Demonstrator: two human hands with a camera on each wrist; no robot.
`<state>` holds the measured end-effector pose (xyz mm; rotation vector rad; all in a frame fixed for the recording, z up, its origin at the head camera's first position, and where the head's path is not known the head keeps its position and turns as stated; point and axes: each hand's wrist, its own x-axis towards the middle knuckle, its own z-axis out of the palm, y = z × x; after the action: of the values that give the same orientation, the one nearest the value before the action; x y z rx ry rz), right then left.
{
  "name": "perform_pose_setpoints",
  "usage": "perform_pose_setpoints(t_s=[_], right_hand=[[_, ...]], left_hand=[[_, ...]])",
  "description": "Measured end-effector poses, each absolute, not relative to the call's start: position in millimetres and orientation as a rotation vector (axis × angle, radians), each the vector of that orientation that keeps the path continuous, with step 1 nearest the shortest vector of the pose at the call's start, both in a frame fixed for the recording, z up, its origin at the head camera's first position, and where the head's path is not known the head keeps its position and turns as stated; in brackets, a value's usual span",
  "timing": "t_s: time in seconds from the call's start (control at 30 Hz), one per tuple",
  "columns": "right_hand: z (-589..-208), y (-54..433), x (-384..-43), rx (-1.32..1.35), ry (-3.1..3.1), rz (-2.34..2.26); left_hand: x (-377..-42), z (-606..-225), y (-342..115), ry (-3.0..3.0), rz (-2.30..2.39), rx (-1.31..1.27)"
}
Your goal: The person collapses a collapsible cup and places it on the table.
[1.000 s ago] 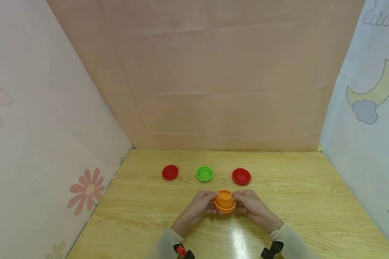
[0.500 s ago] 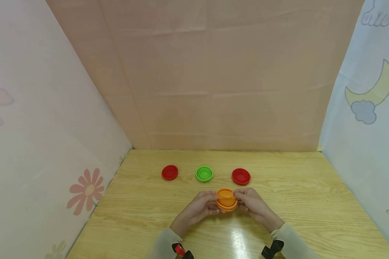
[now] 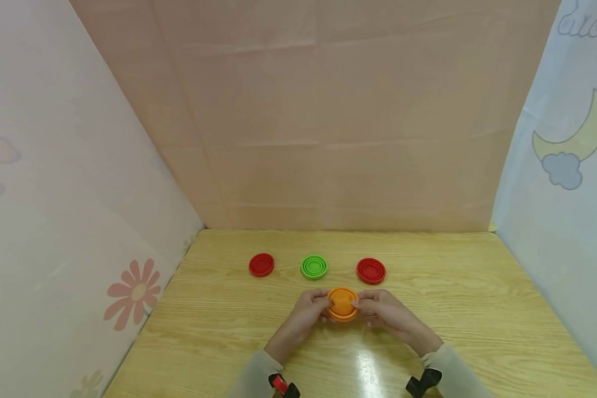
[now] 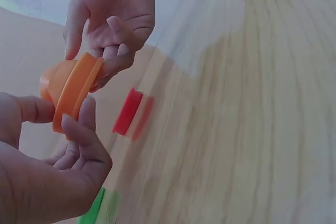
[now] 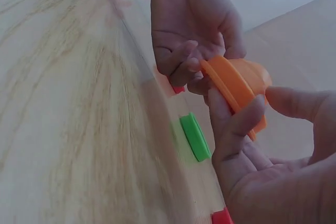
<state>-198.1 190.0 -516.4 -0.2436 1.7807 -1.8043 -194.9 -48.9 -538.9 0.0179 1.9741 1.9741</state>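
Both hands hold an orange collapsible cup (image 3: 342, 304) above the near middle of the table. Its middle bulges out from a wide ringed rim in the left wrist view. My left hand (image 3: 305, 310) pinches the left side, thumb on the bulging part and fingers at the rim. On the opposite side, my right hand (image 3: 388, 314) grips it with thumb and fingers the same way. Beyond the hands lie three flattened cups in a row: a red cup (image 3: 261, 265) at left, a green cup (image 3: 314, 267) in the middle and another red cup (image 3: 371, 271) at right.
The wooden table (image 3: 219, 331) meets a brown paper-like backdrop (image 3: 318, 138) at the back. Pale printed walls stand on either side, with a flower (image 3: 136, 293) on the left one and a moon (image 3: 579, 135) on the right one.
The orange cup has tipped so that its bulging face now points more toward the head camera, and its middle looks flatter there. The hands have shifted slightly; the cups on the table stay put.
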Motion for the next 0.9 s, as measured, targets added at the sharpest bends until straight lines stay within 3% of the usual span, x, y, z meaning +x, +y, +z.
perform_pose_setpoints(t_s=[0.9], right_hand=[[-526,184,-198,-0.177,1.815,-1.846]], left_hand=[[-192,-530,-52,2.017,1.915,0.07]])
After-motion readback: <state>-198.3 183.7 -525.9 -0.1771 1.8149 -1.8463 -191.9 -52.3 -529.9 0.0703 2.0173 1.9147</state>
